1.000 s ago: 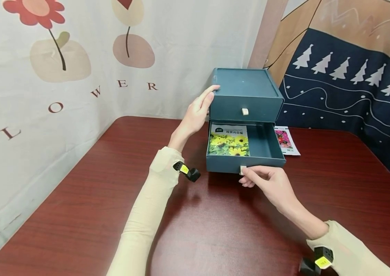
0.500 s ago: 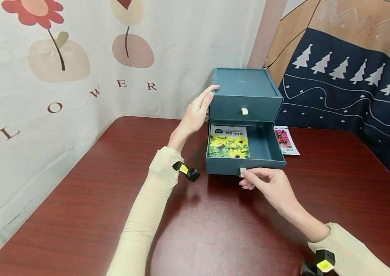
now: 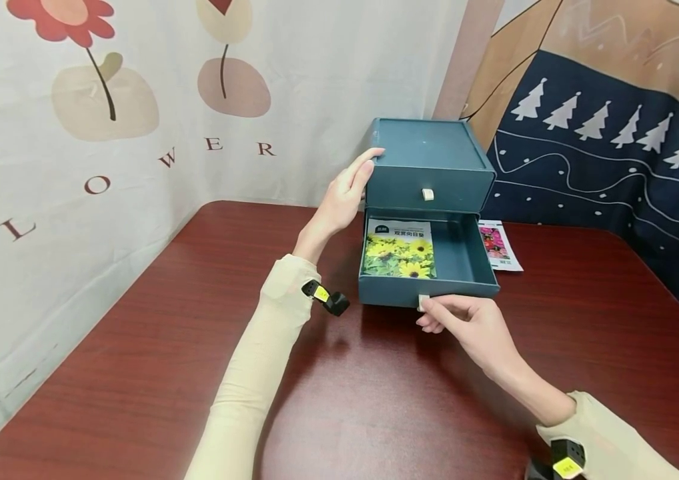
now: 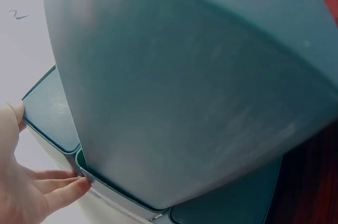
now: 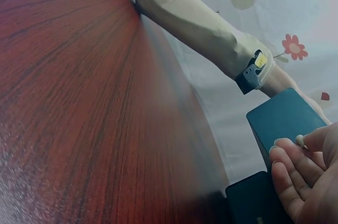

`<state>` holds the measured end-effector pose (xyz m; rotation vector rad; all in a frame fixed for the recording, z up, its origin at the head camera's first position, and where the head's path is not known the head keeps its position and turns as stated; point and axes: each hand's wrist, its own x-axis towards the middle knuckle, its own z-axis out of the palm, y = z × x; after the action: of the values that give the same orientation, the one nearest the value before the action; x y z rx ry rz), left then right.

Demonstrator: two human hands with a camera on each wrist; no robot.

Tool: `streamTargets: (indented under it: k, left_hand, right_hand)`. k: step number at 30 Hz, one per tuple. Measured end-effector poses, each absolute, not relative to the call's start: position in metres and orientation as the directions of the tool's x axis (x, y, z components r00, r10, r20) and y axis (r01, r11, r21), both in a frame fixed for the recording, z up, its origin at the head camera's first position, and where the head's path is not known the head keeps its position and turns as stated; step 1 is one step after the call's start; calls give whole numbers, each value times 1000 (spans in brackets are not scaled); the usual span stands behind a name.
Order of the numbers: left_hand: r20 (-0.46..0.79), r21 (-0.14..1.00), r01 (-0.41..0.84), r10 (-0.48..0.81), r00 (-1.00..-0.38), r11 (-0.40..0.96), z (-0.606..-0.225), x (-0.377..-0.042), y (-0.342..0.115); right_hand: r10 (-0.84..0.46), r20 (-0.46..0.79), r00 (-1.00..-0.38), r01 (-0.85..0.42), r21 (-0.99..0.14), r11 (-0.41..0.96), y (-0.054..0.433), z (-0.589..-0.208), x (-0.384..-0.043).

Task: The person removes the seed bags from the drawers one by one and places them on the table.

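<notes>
A blue two-drawer storage box (image 3: 432,140) stands at the back of the table, its upper drawer closed. My left hand (image 3: 339,200) rests against the box's left side, with fingertips at the top front edge. In the left wrist view, the fingers (image 4: 66,195) lie along the side wall. The lower drawer (image 3: 387,291) is pulled well out. Between thumb and forefinger, my right hand (image 3: 474,327) pinches that drawer's pale pull tab (image 3: 423,301). Inside, on the drawer's left side, lies a packet with yellow flowers (image 3: 399,257) on it.
Right of the box, partly behind the drawer, a packet with pink flowers (image 3: 495,243) lies on the dark red wooden table (image 3: 195,320). The upper drawer has a pale tab (image 3: 427,195). A white curtain (image 3: 315,80) and a navy cloth (image 3: 603,160) hang behind.
The lower drawer has slid slightly farther out toward me, along with my right hand on its tab. My left hand stays in place on the box.
</notes>
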<state>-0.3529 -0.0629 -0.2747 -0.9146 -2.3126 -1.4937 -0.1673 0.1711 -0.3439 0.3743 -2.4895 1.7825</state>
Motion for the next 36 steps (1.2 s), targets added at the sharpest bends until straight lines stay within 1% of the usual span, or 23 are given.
streamTargets:
  k: [19,36]
  left_hand:
    - [505,734,617,378,-776,284,-275,-354,-63]
    - [516,724,628,381,-767,284,-276,-355,-63]
  right_hand:
    - [-163,165,-973,-211,-925,317,173,-345,-161]
    - [-172,173,-970,-223,-916,335,172,-346,-161]
